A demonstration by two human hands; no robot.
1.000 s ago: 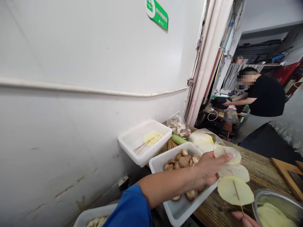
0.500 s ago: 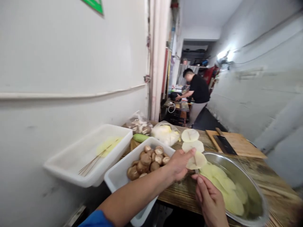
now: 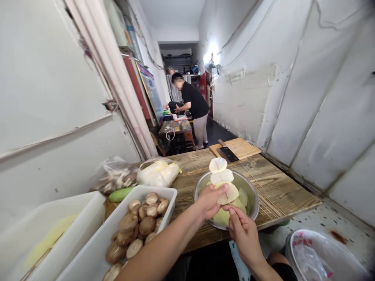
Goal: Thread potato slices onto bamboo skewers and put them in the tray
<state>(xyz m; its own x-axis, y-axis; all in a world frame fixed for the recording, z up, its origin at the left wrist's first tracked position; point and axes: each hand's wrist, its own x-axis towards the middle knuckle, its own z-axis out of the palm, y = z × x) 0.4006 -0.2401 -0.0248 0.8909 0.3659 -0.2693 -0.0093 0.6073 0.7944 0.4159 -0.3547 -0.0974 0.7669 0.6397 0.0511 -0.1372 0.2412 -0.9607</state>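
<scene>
Three pale potato slices [image 3: 222, 176] are threaded in a row on a thin wooden skewer. My left hand [image 3: 210, 200] pinches the lowest slice between thumb and fingers. Just below it, my right hand [image 3: 241, 224] is closed on the skewer's lower end [image 3: 229, 204]. Both hands are over the near side of a round metal bowl [image 3: 256, 203], where more potato slices [image 3: 222, 217] lie. Part of the bowl is hidden behind my hands and the slices.
A white tub of mushrooms [image 3: 148, 222] stands left, beside a tub [image 3: 93, 203] with a slice and skewers. Behind are bagged vegetables [image 3: 159, 173] and a green vegetable [image 3: 120, 194]. Loose skewers [image 3: 268, 205], a cleaver [image 3: 229, 154] on a board [image 3: 243, 148], a bin [image 3: 304, 238] and a person [image 3: 195, 101] show too.
My view has swung to the right, so the tubs appear further left and the bin now shows. The threaded slices stand more upright, over the bowl. Both hands keep their hold.
</scene>
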